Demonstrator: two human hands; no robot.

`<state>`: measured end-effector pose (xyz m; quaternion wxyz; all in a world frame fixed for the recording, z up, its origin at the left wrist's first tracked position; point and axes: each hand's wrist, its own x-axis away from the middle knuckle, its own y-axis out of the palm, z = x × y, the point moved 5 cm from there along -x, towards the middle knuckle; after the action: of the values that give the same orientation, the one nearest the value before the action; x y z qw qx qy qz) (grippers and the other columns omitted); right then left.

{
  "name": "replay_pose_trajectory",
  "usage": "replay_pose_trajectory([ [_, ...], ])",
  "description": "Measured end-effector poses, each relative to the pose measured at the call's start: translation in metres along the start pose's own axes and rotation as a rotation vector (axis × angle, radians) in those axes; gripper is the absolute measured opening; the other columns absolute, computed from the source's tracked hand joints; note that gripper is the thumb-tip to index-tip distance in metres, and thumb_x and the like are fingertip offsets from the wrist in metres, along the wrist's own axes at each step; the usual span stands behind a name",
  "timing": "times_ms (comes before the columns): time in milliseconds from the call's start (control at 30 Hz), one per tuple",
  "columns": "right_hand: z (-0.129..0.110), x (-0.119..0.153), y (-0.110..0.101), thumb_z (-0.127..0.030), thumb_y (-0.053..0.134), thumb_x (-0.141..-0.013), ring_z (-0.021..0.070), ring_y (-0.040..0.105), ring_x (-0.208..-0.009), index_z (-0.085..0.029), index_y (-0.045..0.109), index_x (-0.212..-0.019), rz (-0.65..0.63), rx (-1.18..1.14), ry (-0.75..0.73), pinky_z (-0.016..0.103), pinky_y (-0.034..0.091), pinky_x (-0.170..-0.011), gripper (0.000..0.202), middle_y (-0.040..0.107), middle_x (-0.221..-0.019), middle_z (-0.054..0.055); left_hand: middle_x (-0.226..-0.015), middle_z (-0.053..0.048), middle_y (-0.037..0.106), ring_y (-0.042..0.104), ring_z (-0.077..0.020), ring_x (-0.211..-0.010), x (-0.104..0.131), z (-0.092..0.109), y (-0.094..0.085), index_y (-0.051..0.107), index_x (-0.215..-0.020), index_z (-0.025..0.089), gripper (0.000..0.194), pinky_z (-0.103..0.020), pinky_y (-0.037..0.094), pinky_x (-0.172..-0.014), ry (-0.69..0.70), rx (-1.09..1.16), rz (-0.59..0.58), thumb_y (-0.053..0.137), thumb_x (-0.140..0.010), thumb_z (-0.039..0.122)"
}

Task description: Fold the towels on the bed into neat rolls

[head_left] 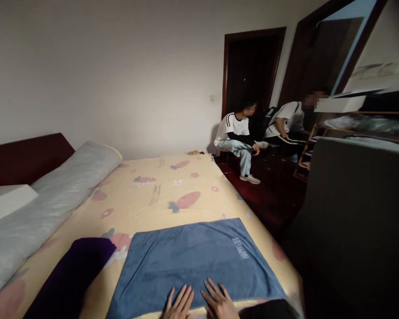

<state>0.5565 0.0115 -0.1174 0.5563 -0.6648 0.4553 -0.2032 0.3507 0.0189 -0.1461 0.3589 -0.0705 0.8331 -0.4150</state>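
Note:
A blue cloth (193, 261) with white lettering near its right edge lies spread out on the yellow patterned bed sheet (159, 199). My left hand (179, 303) rests flat on the cloth's near edge, its fingers apart. Just to the right, my right hand (218, 301) lies on the same edge with fingers spread. Neither hand holds anything. The two hands do not touch each other. Left of the cloth lies a dark purple cloth (71, 277).
A grey bedding roll (56, 204) and a white box (8, 201) lie along the bed's left side. Two seated people (236, 133) (287, 124) are beyond the bed. A dark panel (355, 221) and a loaded shelf (362, 126) stand at the right.

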Motion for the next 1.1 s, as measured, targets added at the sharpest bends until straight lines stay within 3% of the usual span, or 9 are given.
replay_pose_trajectory([
  [267,-0.009,0.001,-0.021,-0.045,0.045,-0.097,0.0241,0.05,-0.131,-0.034,0.057,-0.134,0.047,-0.091,0.072,0.037,0.041,-0.107,0.04,0.056,-0.14,0.001,-0.119,0.006,0.072,0.062,-0.0101,-0.115,0.0,-0.004,-0.021,0.05,-0.137,0.033,0.049,-0.023,0.043,-0.101,-0.083,0.015,0.08,0.044,-0.09,0.025],
  [400,0.012,-0.019,-0.038,-0.045,0.032,-0.101,0.0229,0.04,-0.139,-0.034,0.046,-0.142,0.096,-0.089,0.272,0.042,0.038,-0.111,0.045,0.046,-0.148,0.002,-0.139,0.001,0.059,0.054,-0.0128,-0.127,-0.017,-0.033,-0.02,0.032,-0.148,0.029,0.056,-0.027,0.045,-0.102,-0.335,0.059,-0.138,0.041,-0.092,0.024],
  [533,0.033,-0.033,-0.031,-0.054,0.031,-0.1,0.0252,0.03,-0.144,-0.03,0.032,-0.149,0.037,-0.06,0.364,0.051,0.032,-0.114,0.055,0.031,-0.156,0.005,-0.155,-0.004,0.037,0.038,-0.0242,-0.142,-0.019,-0.058,-0.01,0.023,-0.149,0.03,0.055,-0.052,0.035,-0.113,-0.701,0.129,-0.482,0.033,-0.095,0.036],
  [667,0.04,-0.022,-0.008,-0.056,0.033,-0.098,0.027,0.027,-0.145,-0.029,0.031,-0.149,0.005,-0.024,0.384,0.052,0.028,-0.116,0.058,0.026,-0.157,0.006,-0.159,-0.004,0.027,0.03,-0.0289,-0.145,0.0,-0.052,-0.004,0.022,-0.148,0.033,0.056,-0.065,0.026,-0.114,-0.768,0.225,-0.697,0.031,-0.094,0.045],
  [767,0.038,-0.011,0.001,-0.054,0.034,-0.098,0.0277,0.027,-0.145,-0.031,0.03,-0.15,0.038,-0.022,0.4,0.053,0.027,-0.116,0.056,0.027,-0.157,0.005,-0.157,-0.005,0.031,0.034,-0.0314,-0.143,0.015,-0.05,-0.001,0.026,-0.147,0.033,0.058,-0.065,0.031,-0.111,-0.728,0.224,-0.654,0.036,-0.092,0.046],
  [867,0.04,-0.013,-0.003,-0.054,0.034,-0.098,0.0275,0.028,-0.145,-0.031,0.034,-0.149,0.043,-0.048,0.426,0.052,0.029,-0.116,0.056,0.028,-0.157,0.005,-0.148,-0.007,0.049,0.047,-0.0298,-0.135,0.015,-0.056,0.003,0.044,-0.141,0.032,0.054,-0.056,0.037,-0.11,-0.619,0.162,-0.487,0.047,-0.088,0.042],
  [933,0.047,-0.023,-0.012,-0.055,0.032,-0.098,0.0262,0.026,-0.145,-0.031,0.033,-0.149,0.048,-0.069,0.44,0.051,0.029,-0.115,0.056,0.027,-0.158,0.005,-0.143,-0.005,0.056,0.051,-0.025,-0.132,0.003,-0.065,0.003,0.051,-0.138,0.03,0.05,-0.047,0.038,-0.112,-0.554,0.115,-0.351,0.048,-0.088,0.037],
  [1000,0.057,-0.04,-0.022,-0.055,0.03,-0.099,0.0249,0.024,-0.146,-0.032,0.03,-0.15,0.051,-0.087,0.435,0.05,0.028,-0.116,0.056,0.025,-0.159,0.004,-0.147,-0.002,0.052,0.047,-0.0205,-0.135,-0.019,-0.077,0.006,0.045,-0.142,0.029,0.05,-0.041,0.038,-0.113,-0.533,0.105,-0.285,0.044,-0.091,0.034],
  [1100,0.072,-0.075,-0.029,-0.054,0.03,-0.099,0.024,0.023,-0.147,-0.032,0.029,-0.15,0.048,-0.1,0.391,0.05,0.026,-0.117,0.056,0.026,-0.159,0.004,-0.155,-0.001,0.039,0.039,-0.0182,-0.141,-0.06,-0.095,0.022,0.029,-0.148,0.029,0.053,-0.041,0.037,-0.114,-0.574,0.167,-0.35,0.035,-0.095,0.03],
])
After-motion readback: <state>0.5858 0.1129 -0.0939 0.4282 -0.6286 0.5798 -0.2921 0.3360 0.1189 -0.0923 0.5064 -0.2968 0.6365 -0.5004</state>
